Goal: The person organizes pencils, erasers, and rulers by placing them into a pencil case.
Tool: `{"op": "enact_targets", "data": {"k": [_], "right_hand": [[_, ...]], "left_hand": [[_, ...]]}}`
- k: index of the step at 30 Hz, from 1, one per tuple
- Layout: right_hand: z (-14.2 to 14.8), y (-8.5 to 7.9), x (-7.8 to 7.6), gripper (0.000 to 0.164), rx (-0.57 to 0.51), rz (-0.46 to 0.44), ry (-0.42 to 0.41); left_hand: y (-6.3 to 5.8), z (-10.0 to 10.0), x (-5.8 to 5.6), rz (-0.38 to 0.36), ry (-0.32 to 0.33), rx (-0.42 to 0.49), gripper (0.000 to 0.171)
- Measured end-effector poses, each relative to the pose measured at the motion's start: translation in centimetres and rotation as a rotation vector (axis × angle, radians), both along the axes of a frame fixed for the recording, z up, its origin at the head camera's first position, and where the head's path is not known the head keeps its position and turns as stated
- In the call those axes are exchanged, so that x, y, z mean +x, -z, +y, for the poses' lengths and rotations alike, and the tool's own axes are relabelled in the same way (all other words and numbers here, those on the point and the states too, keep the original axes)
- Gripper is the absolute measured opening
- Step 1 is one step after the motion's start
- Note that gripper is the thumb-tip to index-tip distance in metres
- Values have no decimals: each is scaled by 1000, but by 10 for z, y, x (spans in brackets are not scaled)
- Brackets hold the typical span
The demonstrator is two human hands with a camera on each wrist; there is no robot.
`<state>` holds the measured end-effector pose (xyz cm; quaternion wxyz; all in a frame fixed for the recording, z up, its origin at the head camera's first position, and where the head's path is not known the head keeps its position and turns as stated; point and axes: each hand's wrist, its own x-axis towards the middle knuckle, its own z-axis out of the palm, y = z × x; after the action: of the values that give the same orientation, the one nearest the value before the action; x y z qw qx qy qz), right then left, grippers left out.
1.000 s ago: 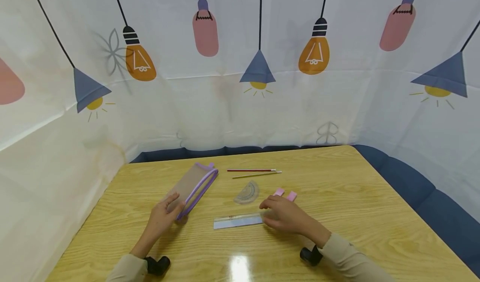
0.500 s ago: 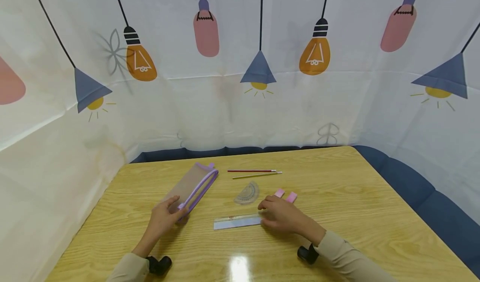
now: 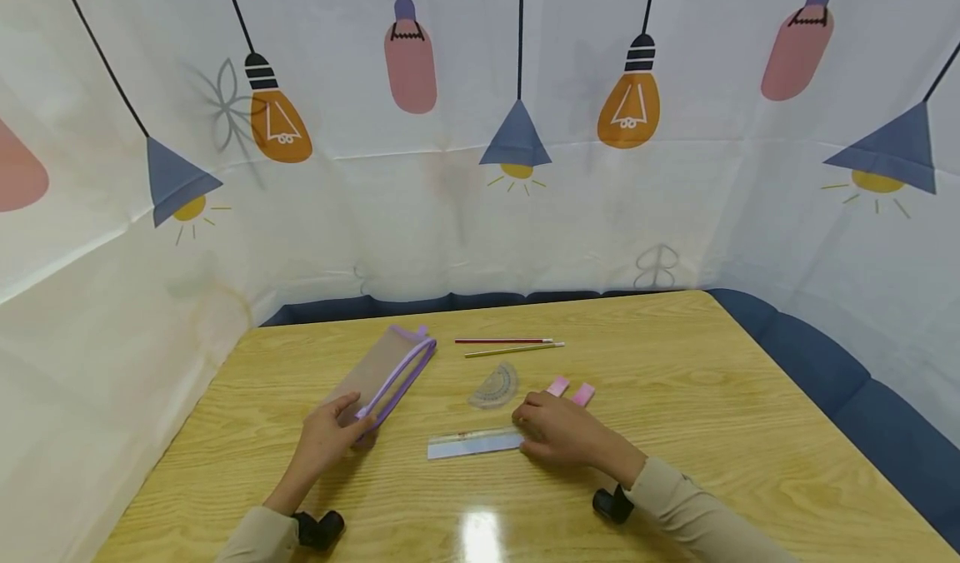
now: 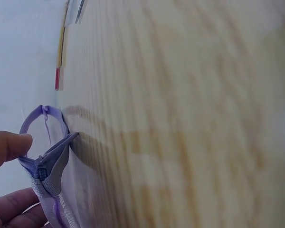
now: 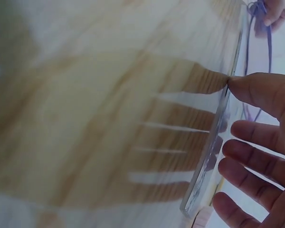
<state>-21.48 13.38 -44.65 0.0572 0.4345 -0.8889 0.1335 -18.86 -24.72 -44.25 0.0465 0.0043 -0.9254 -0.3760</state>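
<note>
My left hand (image 3: pixel 327 436) grips the near end of a see-through pencil case (image 3: pixel 373 369) with purple trim, thumb on one side and fingers on the other. Its purple-edged mouth (image 4: pixel 42 164) gapes in the left wrist view. A clear ruler (image 3: pixel 475 443) lies flat on the table, its right end covered by my right hand (image 3: pixel 567 434). In the right wrist view the thumb touches the ruler's near edge (image 5: pixel 213 128). The other fingers are spread and bent loosely over its far side, with no plain contact showing.
Behind the ruler lies a clear protractor (image 3: pixel 495 386). Farther back are a dark red pencil (image 3: pixel 501 341) and a yellow pencil (image 3: pixel 510 350). Two small pink blocks (image 3: pixel 583 394) sit just beyond my right hand. A printed curtain (image 3: pixel 450 213) hangs behind the table (image 3: pixel 712 396).
My right hand has shifted slightly left along the ruler and its fingers have lowered a little. The left hand and pencil case have hardly moved.
</note>
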Motion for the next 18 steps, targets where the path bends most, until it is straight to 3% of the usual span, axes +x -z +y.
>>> {"op": "enact_targets", "data": {"k": [18], "right_hand": [[-3, -5, -8, 21, 65, 15, -111]], "left_hand": [[-4, 1, -1, -3, -11, 26, 56]]}}
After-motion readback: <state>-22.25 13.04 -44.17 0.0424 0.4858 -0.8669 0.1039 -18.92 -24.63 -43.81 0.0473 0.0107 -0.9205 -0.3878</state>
